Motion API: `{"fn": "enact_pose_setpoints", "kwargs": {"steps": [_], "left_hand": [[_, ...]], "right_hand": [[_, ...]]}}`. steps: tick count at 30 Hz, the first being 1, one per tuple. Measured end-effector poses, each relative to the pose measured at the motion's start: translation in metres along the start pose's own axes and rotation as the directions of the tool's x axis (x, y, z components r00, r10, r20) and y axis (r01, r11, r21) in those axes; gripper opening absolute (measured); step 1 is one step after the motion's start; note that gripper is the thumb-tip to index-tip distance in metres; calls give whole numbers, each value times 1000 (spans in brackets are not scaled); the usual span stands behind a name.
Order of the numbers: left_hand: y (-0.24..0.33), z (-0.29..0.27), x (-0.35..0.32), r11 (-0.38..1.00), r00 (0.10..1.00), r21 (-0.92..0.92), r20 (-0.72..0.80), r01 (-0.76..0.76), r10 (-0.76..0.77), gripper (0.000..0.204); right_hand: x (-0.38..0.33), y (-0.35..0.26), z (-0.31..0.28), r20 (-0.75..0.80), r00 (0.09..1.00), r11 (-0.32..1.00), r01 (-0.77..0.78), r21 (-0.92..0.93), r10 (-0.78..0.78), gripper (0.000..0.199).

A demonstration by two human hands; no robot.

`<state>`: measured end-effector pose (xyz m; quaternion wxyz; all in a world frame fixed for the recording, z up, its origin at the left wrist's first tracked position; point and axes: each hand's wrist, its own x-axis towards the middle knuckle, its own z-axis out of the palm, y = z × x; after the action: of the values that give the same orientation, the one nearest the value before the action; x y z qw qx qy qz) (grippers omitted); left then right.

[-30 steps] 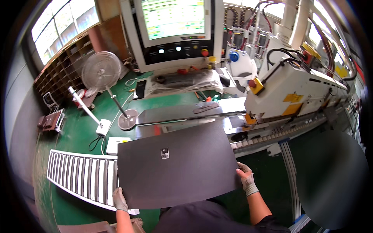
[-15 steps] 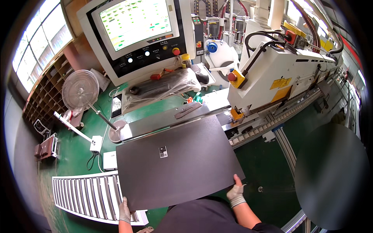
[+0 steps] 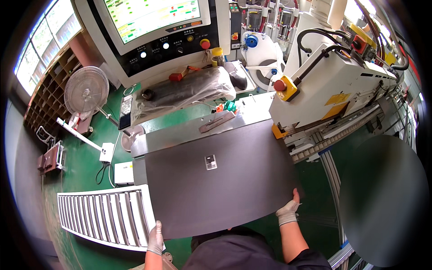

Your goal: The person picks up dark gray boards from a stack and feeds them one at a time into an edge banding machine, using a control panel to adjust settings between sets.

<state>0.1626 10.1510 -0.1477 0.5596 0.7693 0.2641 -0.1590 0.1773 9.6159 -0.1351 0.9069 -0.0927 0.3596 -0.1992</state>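
A large dark grey-brown panel (image 3: pixel 216 193) lies flat in front of me, with a small printed label (image 3: pixel 210 162) on its top face. My left hand (image 3: pixel 155 239), in a pale glove, grips the panel's near left corner, thumb on top. At the near right corner my right hand (image 3: pixel 289 208), gloved too, holds the edge with its thumb above; its other fingers are hidden beneath. The panel's far edge rests over the metal ledge (image 3: pixel 180 136) of the machine. Its far right corner is right by the yellow guide (image 3: pixel 279 131) under the white machine head (image 3: pixel 315 90).
A white roller conveyor (image 3: pixel 105 218) stands at the left. Beyond the ledge are a plastic-wrapped bundle (image 3: pixel 184 87), a control screen (image 3: pixel 153 18) and a red stop button (image 3: pixel 280 85). A standing fan (image 3: pixel 86 91) is at the far left. A chain track (image 3: pixel 333 141) runs off right.
Both hands have carried the panel to the right and slightly forward, bringing its far right corner up to the yellow guide. My grip stays the same, and the view has shifted a little.
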Motion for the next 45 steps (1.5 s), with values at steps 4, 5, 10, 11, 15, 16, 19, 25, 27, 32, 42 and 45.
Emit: {"fn": "enact_pose_setpoints", "kwargs": {"steps": [4,5,10,11,15,16,19,25,27,32,42,45], "left_hand": [[42,42,-21,995,995,68,64,70,-75,85],[46,53,-24,999,996,41,83,35,-39,86],[71,101,-31,990,990,132,135,-59,41,87],[58,102,-23,980,979,179,196,-91,55,86],[115,136,-11,725,955,646,291,-240,58,64],[137,144,-11,471,948,826,303,-310,94,52],[152,149,16,380,535,562,135,-735,834,25],[137,159,81,335,591,699,155,-632,792,23],[133,163,87,360,644,687,204,-631,738,19],[115,161,99,205,391,689,124,-695,912,20],[96,164,126,182,403,650,208,-738,891,28],[93,175,106,150,316,628,160,-763,935,31]], "right_hand": [[22,-38,-2,-33,996,995,86,-51,-87,45],[27,-47,-3,-47,988,986,140,-92,-145,46],[45,-92,3,-24,972,964,229,-139,-234,46],[49,-99,3,-30,967,955,245,-169,-253,46],[55,-114,-20,33,959,937,281,-207,-281,48],[49,-102,-17,52,968,954,251,-163,-246,49],[11,-42,-7,99,993,995,69,-73,-62,48],[-30,44,3,-64,997,983,-43,-177,32,49],[-17,33,-2,-27,998,993,-54,-104,52,51],[-3,-3,8,-21,1000,997,-15,-77,13,54],[86,-94,-23,-258,901,937,327,-124,-349,53],[77,-93,-39,-126,944,952,306,-2,-303,44]]}}
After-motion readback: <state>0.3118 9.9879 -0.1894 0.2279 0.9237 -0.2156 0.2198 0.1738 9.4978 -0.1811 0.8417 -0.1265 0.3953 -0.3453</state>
